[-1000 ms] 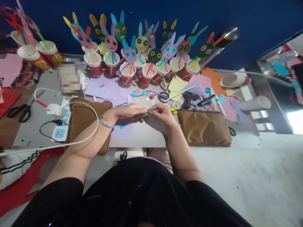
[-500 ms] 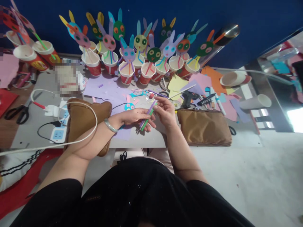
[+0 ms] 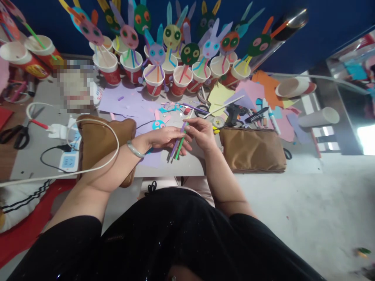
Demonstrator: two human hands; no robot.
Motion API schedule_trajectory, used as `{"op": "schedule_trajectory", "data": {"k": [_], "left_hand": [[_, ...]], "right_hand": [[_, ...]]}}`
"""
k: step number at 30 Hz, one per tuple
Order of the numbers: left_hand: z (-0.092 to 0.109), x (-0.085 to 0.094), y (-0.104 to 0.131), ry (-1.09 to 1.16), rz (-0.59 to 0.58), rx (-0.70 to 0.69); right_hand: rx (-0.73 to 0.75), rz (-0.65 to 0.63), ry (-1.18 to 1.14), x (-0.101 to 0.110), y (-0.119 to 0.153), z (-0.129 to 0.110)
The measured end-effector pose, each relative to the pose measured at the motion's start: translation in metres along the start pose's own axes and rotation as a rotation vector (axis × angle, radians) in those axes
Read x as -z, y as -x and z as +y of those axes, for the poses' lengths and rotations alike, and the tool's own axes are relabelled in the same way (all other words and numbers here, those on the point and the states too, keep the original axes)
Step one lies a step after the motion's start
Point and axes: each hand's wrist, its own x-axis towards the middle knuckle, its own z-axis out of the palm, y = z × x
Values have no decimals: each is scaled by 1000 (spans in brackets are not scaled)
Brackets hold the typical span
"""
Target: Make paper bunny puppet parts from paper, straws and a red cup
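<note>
Over the table's front part, both hands meet around a small bunch of thin coloured straws, a green straw (image 3: 180,146) and a purple straw (image 3: 175,147) among them. My left hand (image 3: 166,137) comes from the left, its thumb lying over the straws and the fingers beneath. At their upper ends, my right hand (image 3: 201,132) pinches the bunch between thumb and fingertips. The lower ends stick out below, slanting down and left. Just behind my left hand lies a blue paper rabbit face (image 3: 158,124) with pink ears, partly covered.
Red-and-white paper cups (image 3: 154,86) with rabbit heads on straws line the back. Brown pouches (image 3: 253,150) lie on both sides. A black glue gun (image 3: 236,114), markers, paper sheets and scissors (image 3: 17,136) are scattered around. A white cable (image 3: 96,168) crosses over my left arm.
The view has shifted, so the cups and table sit higher in the picture. Both hands still hold the straws, whose lower ends look slightly more spread.
</note>
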Motion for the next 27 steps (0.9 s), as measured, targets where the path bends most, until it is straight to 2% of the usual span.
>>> {"op": "schedule_trajectory", "data": {"k": [15, 27], "left_hand": [[5, -6, 3, -8, 94, 10], [1, -3, 0, 10, 41, -3]], "right_hand": [[-31, 63, 18, -7, -1, 6], [-96, 55, -90, -7, -1, 6]]}}
